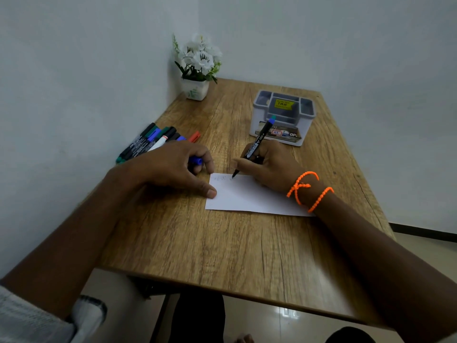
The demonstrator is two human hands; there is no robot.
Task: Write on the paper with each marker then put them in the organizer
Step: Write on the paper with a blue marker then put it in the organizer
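While the right hand (269, 164) pinches a black marker (257, 144) between thumb and first fingers, its tip touches the paper (249, 196) near the far left corner, where a few faint marks are already visible. The left hand (173, 167) rests at nine o'clock from the paper; its thumb presses the left edge, and the curled fingers are closed around a blue cap (196, 160), probably the cap of this marker. More markers (150, 142) lie in a heap at ten o'clock on the table (222, 243), and the organizer (284, 117) stands at twelve o'clock, just beyond the right hand; no marker is visible in its compartments. To write well, the person should probably keep the thumb firm on the paper so it does not slide, make short light strokes, and hold the cap ready for closing. Most of the task seems to remain.
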